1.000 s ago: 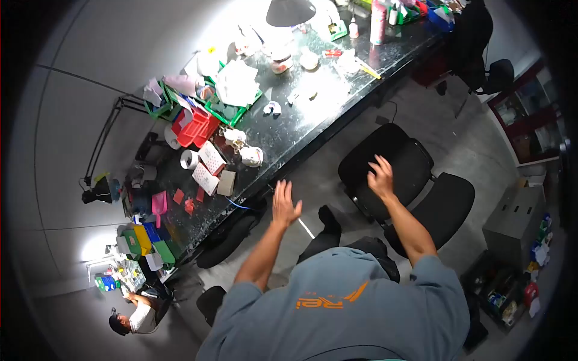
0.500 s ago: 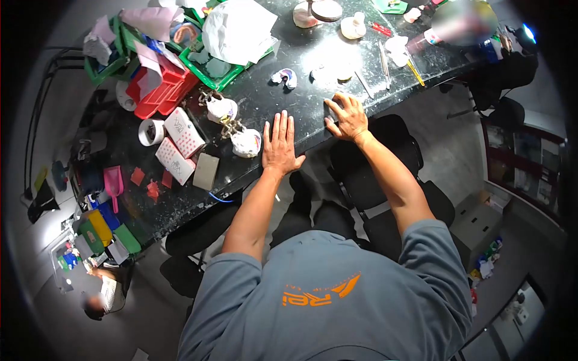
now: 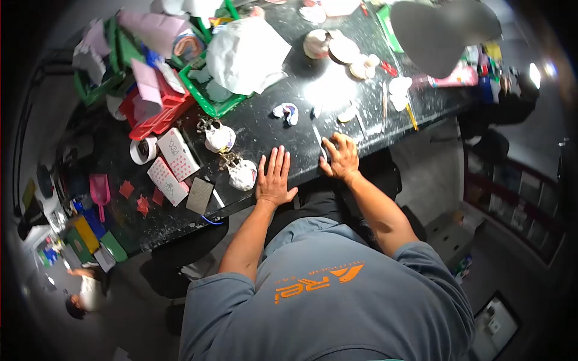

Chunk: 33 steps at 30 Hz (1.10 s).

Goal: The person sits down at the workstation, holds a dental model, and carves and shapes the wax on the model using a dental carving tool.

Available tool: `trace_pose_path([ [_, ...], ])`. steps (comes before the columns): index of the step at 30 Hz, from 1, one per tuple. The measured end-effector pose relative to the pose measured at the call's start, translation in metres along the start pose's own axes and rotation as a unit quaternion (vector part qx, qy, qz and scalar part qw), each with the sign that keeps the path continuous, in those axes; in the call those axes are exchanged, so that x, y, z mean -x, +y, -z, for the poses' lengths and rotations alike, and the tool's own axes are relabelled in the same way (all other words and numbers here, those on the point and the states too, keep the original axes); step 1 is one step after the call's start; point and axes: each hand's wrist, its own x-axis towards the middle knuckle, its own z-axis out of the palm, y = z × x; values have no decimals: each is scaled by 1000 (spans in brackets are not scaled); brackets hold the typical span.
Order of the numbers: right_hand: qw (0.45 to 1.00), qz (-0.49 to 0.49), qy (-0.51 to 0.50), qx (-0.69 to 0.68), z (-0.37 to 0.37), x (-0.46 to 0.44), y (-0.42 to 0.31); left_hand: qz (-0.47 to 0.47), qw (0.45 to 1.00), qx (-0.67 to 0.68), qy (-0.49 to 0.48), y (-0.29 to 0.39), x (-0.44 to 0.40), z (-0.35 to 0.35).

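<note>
My left hand (image 3: 275,177) lies flat on the front edge of the black bench (image 3: 265,135), fingers stretched and thumb out, holding nothing. Right of it, my right hand (image 3: 341,157) rests on the edge with its fingers bent and apart. A thin, pale tool (image 3: 319,141) lies beside its thumb and index finger; I see no grip on it. Next to my left hand are two white plaster dental models (image 3: 242,174) on metal articulators. Beyond my hands lie a white-and-purple horseshoe-shaped dental piece (image 3: 287,113) and a small curved pale piece (image 3: 347,113).
Left are white boxes (image 3: 178,153), a tape roll (image 3: 143,150), a grey block (image 3: 200,195), and red (image 3: 158,117) and green trays (image 3: 226,108) under paper. Right are a spatula (image 3: 361,125), a yellow-handled brush (image 3: 412,115) and a grey lamp head (image 3: 427,36). Another person (image 3: 88,295) is at far lower left.
My torso has come closer to the bench, and the view has shifted so the bench appears lower. Both hands stay on the bench edge. The thin tool beside my right hand now shows.
</note>
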Motion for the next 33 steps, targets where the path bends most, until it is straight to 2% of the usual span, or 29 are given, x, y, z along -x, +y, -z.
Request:
trace_pose_path([
  [9, 994, 26, -107, 14, -7, 2, 10, 17, 999, 7, 28, -8, 8, -9],
  [10, 993, 42, -114, 12, -8, 1, 13, 22, 999, 21, 14, -7, 8, -3],
  [12, 990, 83, -103, 39, -7, 1, 16, 31, 996, 70, 49, -11, 8, -3],
  [15, 989, 103, -104, -17, -6, 3, 20, 57, 986, 148, 57, -1, 10, -6],
  [17, 989, 93, -117, -7, 4, 13, 21, 154, 959, 175, 162, 40, 6, -24],
  [18, 988, 90, -125, -5, 17, 22, 21, 138, 921, 227, 285, 68, 5, -45],
  [19, 989, 101, -103, -15, 1, 0, 19, 8, 906, 202, 372, 87, 1, -74],
  [20, 988, 123, -88, -11, -11, 7, 31, -9, 876, 236, 421, 116, 3, -90],
  [21, 986, 143, -82, -10, -5, 4, 27, 2, 861, 327, 390, 138, 6, -98],
  [22, 986, 136, -93, -3, -2, 3, 25, 65, 847, 402, 342, 166, 2, -139],
  [23, 984, 140, -105, 7, -2, 4, 28, 110, 858, 334, 374, 189, 0, -196],
  [24, 984, 141, -108, 1, -3, 5, 29, 198, 825, 425, 316, 202, -6, -245],
  [25, 984, 146, -105, 7, -3, 5, 30, 259, 829, 480, 120, 197, -16, -279],
  [26, 982, 154, -108, 6, -1, 5, 29, 281, 816, 505, -29, 188, -21, -290],
  [27, 981, 157, -111, 9, 0, 5, 29, 291, 811, 503, -71, 186, -22, -302],
  [33, 975, 184, -126, 3, 7, 1, 27, 321, 805, 489, -102, 155, 8, -312],
])
